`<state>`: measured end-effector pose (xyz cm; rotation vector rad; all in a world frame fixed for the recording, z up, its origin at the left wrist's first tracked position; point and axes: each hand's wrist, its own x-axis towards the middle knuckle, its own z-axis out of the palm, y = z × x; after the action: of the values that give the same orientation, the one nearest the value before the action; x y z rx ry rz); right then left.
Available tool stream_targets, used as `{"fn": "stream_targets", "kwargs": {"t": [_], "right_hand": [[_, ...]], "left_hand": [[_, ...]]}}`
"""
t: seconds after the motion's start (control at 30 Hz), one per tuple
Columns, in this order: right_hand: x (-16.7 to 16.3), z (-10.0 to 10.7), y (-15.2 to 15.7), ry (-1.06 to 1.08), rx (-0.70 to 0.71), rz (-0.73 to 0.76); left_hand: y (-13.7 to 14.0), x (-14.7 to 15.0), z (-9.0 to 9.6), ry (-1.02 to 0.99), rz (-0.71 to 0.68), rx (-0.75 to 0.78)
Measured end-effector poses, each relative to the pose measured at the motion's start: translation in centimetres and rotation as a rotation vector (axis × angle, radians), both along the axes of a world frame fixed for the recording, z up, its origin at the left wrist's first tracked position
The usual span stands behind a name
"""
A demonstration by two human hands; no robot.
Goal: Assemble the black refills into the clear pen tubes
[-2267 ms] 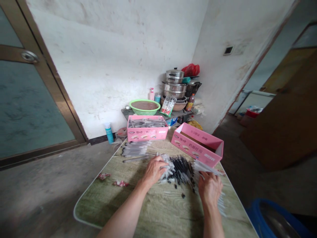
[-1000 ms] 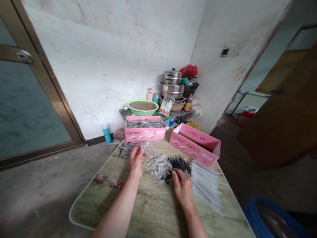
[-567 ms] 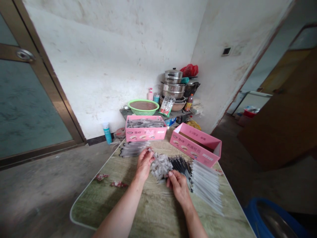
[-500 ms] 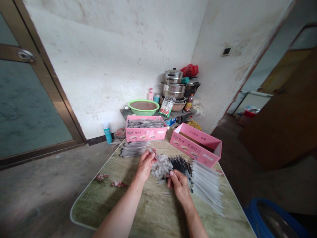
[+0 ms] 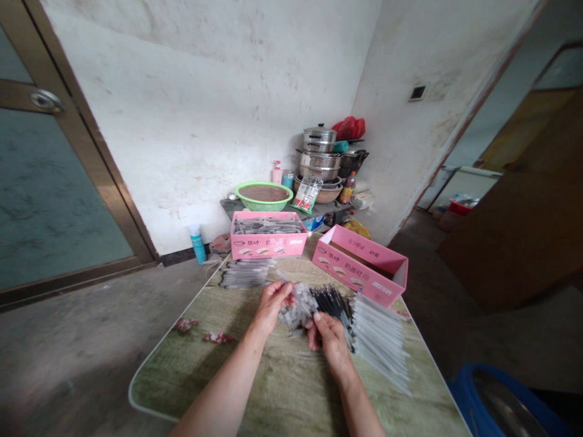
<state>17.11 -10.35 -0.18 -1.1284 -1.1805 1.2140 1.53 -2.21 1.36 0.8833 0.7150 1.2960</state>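
Observation:
My left hand [image 5: 272, 303] is closed in a pinch on a slim translucent pen [image 5: 282, 277], whose end sticks out beyond the fingers. My right hand [image 5: 331, 340] has its thumb and forefinger pressed together at the edge of a pile of translucent pen caps [image 5: 298, 309]; what it holds, if anything, is too small to make out. Right of the caps lie many black-tipped pen parts [image 5: 332, 303], then a row of clear pen barrels [image 5: 380, 343]. A bundle of pens [image 5: 248, 274] lies beyond my left hand.
A pink box [image 5: 268, 246] full of pens stands at the table's back edge. Another pink box [image 5: 359, 273] stands at an angle to its right. Behind are a green basin [image 5: 264, 206] and stacked pots [image 5: 320, 161]. A blue tub [image 5: 483, 394] stands at lower right.
My left hand has shifted slightly right and down towards the caps, with the pen in its fingers. My right hand has barely moved.

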Motion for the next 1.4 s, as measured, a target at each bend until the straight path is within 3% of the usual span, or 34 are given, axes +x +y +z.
{"fn": "stream_targets", "kwargs": {"t": [0.23,0.43,0.67,0.87,1.03,1.23,1.4], "right_hand": [[-0.01,0.21,0.05,-0.01,0.008,-0.01],[0.2,-0.11,0.24,0.001,0.02,-0.102],[0.27,0.12,0.03,-0.082,0.032,-0.01],[0.38,0.07,0.17,-0.031,0.023,-0.104],[0.43,-0.21,0.17,-0.069,0.002,-0.011],[0.41,-0.16,0.16,-0.034,0.009,-0.069],[0.37,-0.03,0.24,-0.07,0.005,0.007]], "left_hand": [[-0.19,0.13,0.24,0.004,0.021,-0.022],[-0.1,0.14,0.05,0.003,0.025,-0.03],[0.11,0.01,-0.21,-0.002,0.035,-0.018],[0.05,0.02,-0.22,0.011,0.035,-0.031],[0.05,0.01,-0.13,0.006,0.032,-0.024],[0.01,0.06,-0.07,0.004,0.023,-0.02],[0.11,-0.03,-0.17,0.016,0.029,-0.016]]}}
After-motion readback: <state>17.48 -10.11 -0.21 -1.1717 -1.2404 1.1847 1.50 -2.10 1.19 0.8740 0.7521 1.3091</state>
